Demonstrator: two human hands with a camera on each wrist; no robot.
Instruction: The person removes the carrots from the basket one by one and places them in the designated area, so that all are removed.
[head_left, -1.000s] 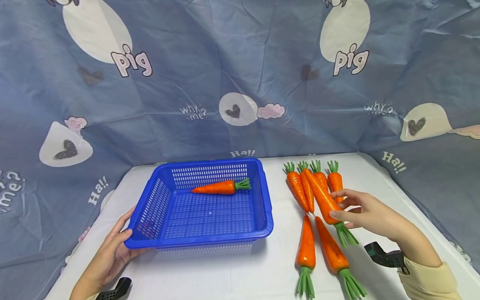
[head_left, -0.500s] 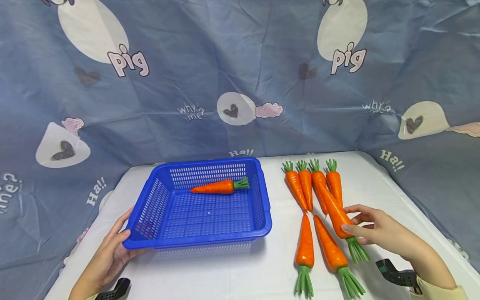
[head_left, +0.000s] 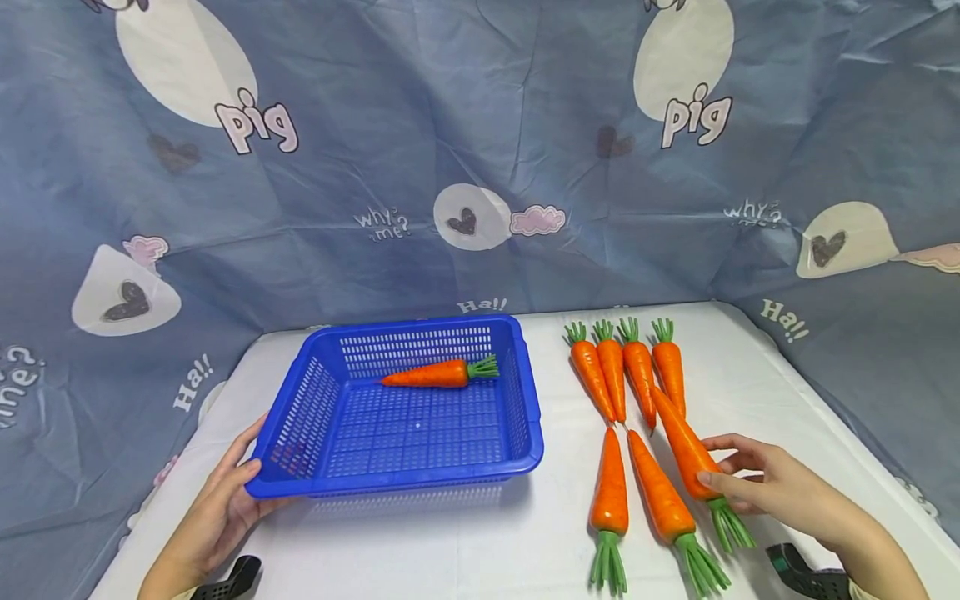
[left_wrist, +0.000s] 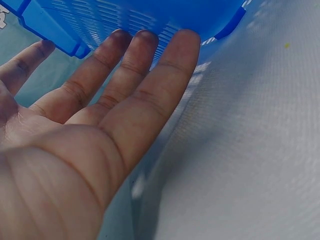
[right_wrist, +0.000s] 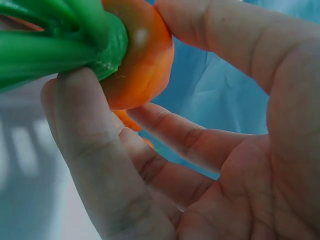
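Note:
In the head view, my right hand [head_left: 776, 487] pinches an orange carrot [head_left: 686, 446] near its green top. The carrot slants, its tip toward the back row and its top toward me. The right wrist view shows thumb and fingers around the carrot's thick end [right_wrist: 145, 55]. My left hand [head_left: 217, 508] is at the near left corner of a blue perforated basket [head_left: 405, 482], thumb at the rim. In the left wrist view its fairly straight fingers [left_wrist: 165, 75] rest against the basket's wall [left_wrist: 125, 15]. One carrot [head_left: 431, 374] lies inside the basket.
Several carrots [head_left: 592, 379] lie side by side at the back right of the white-covered table [head_left: 420, 550], tops away from me. Two more, a left one [head_left: 611, 492] and a right one [head_left: 662, 492], lie in front, tops toward me. A patterned blue cloth [head_left: 480, 150] hangs behind.
My right hand has drawn the held carrot toward me and to the right, off the back row, to beside the front right carrot. My left hand and the basket have stayed put.

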